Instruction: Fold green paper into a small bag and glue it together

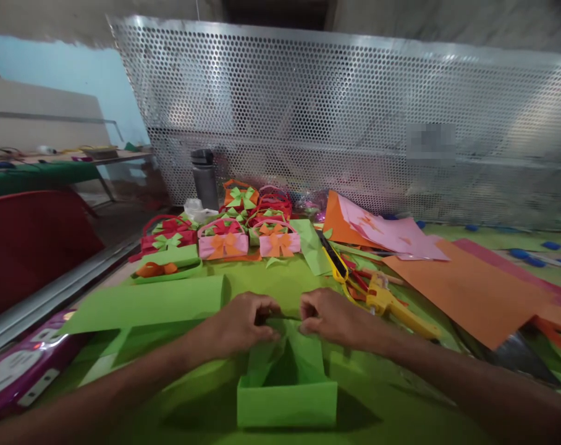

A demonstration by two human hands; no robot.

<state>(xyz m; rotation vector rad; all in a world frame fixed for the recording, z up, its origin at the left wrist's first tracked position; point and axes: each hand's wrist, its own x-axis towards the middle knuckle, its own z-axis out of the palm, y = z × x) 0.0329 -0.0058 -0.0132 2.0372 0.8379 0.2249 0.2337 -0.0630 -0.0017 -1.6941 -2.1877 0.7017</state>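
Note:
A partly folded green paper box [287, 405] stands in front of me, its low front wall squared up and its long sides running away from me. At its far left corner, my left hand [248, 320] has thumb and fingers closed on the paper edge. Across from it, my right hand [331, 318] pinches the far right corner, fingers curled. The fingertips partly hide the box's far end. To the left lies a sheet of green paper [155, 303], with a small green paper tray [188, 271] holding an orange paper piece [156, 269] behind it.
Finished paper bags with bows [223, 244] stand at the back beside a grey bottle [205, 182]. On the right lie yellow-handled scissors [335, 259], a yellow glue gun [396, 306] and orange paper [475, 284]. A purple power strip [23, 364] is at left. Perforated metal panel [308, 111] behind.

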